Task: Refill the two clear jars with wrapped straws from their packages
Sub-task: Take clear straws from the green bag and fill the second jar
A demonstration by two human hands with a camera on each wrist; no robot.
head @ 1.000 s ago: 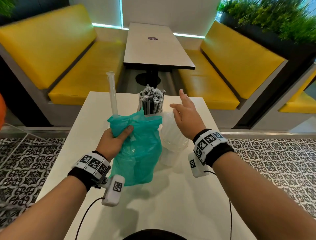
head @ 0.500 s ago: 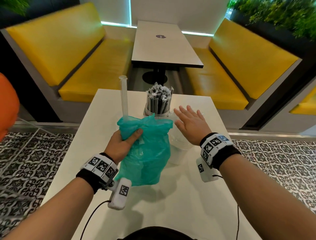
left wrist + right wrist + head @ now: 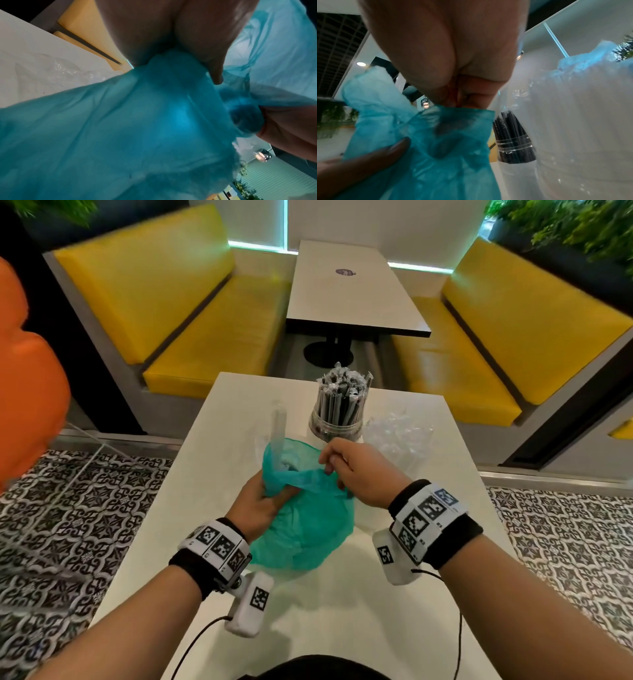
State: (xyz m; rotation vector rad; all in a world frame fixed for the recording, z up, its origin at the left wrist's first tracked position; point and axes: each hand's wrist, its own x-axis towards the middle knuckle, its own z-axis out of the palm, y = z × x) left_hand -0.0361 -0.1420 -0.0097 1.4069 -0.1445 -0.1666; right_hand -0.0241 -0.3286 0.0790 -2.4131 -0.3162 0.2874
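Observation:
A teal plastic bag (image 3: 305, 529) (image 3: 120, 128) (image 3: 436, 155) stands on the white table (image 3: 342, 611). My left hand (image 3: 263, 501) grips the bag's bunched mouth on the left side. My right hand (image 3: 346, 474) pinches the bag's rim on the right, and the mouth is pulled apart between the two hands. A clear wrapped straw (image 3: 279, 426) sticks up out of the bag. Behind stands a clear jar (image 3: 335, 428) (image 3: 513, 148) packed with black wrapped straws (image 3: 342, 398). A crumpled clear package (image 3: 397, 436) (image 3: 573, 121) lies to the jar's right.
Yellow booth benches (image 3: 212, 350) and a second table (image 3: 346, 292) stand beyond the far edge. An orange seat (image 3: 30, 392) is at the left. Patterned floor tiles (image 3: 68, 525) flank both sides of my table.
My right hand came down from above the clear package and took hold of the bag's rim. The bag's mouth is now spread between both hands. My head has tilted down.

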